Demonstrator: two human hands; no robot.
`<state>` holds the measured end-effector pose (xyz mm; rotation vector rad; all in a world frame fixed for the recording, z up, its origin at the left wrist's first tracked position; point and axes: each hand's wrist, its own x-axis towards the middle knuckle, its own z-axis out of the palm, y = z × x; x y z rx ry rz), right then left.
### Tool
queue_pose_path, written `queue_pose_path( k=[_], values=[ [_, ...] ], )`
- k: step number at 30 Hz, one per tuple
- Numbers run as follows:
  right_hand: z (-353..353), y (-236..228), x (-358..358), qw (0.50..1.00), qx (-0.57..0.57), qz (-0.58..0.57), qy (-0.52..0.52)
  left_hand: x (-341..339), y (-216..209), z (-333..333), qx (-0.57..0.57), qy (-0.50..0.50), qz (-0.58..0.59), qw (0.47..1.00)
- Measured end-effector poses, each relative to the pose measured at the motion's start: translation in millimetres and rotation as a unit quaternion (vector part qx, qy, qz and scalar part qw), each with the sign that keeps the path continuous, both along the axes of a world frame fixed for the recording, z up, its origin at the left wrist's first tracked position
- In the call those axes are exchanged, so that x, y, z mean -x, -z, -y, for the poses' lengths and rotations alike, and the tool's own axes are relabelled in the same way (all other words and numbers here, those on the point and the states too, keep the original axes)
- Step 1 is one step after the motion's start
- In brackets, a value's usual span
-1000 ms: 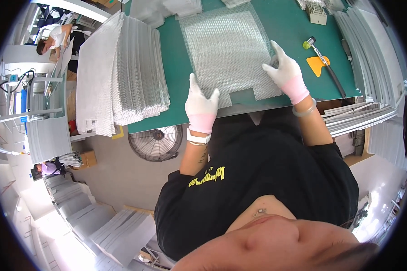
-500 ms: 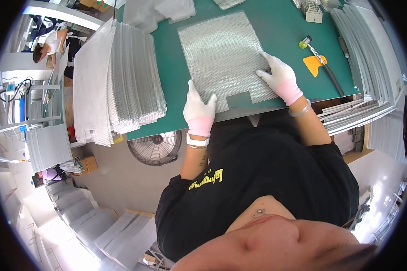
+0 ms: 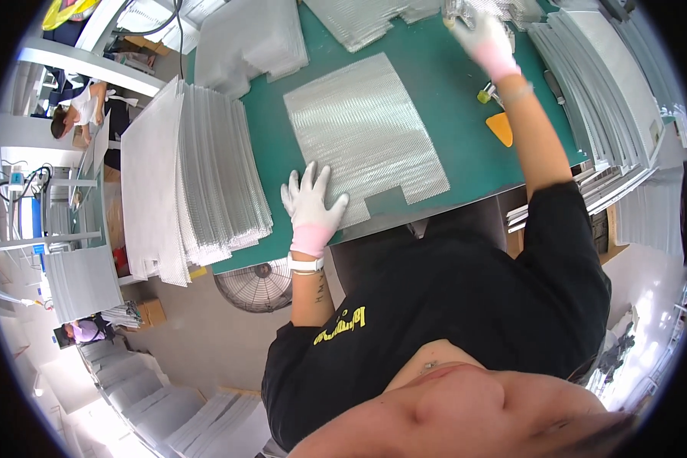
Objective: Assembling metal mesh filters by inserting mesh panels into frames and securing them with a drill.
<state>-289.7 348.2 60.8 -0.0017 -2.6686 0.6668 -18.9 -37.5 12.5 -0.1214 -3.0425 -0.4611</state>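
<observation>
1. The left hand (image 3: 311,204) lies flat on the near left corner of the mesh sheet (image 3: 362,130), fingers spread wide and open. It grips nothing; it only presses the sheet down on the green mat (image 3: 443,84).
2. The sheet lies in the middle of the mat, a little turned, with a notch cut in its near right edge. It touches no other pile.
3. The right hand (image 3: 487,37) reaches far over the mat, to a heap of small metal parts (image 3: 504,9) at the far edge. I cannot tell if its fingers are closed on something, because the hand is seen from the back and is a bit blurred.
4. Right of the sheet, near the right forearm, lie an orange scraper (image 3: 501,127) and a small tool with a yellow tip (image 3: 484,95). A tall stack of sheets (image 3: 191,175) stands at the left, more stacks (image 3: 611,84) at the right.
5. As I judge it, the step in hand is fetching a part or tool while the sheet is kept in place.
6. The next move probably needs the right hand to come near with what it takes, while the left keeps steady pressure so the sheet does not slide.
</observation>
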Motion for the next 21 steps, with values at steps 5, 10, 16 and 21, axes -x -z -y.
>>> queue_pose_path(
  k=[5,10,16,21],
  values=[
    [-69,-20,100,0.966,-0.068,0.212,0.13,-1,-11,-10,0.037,-0.02,-0.004,0.999],
    [-79,-45,95,0.972,0.203,-0.088,0.08,-19,-12,-8,-0.063,-0.1,-0.166,0.979],
    [-68,-35,72,0.933,0.319,-0.154,0.069,-4,-28,-29,-0.206,-0.037,-0.22,0.953],
    [-35,-17,-8,0.921,0.328,-0.212,0.003,7,-38,-49,-0.507,0.125,-0.083,0.849]
  ],
)
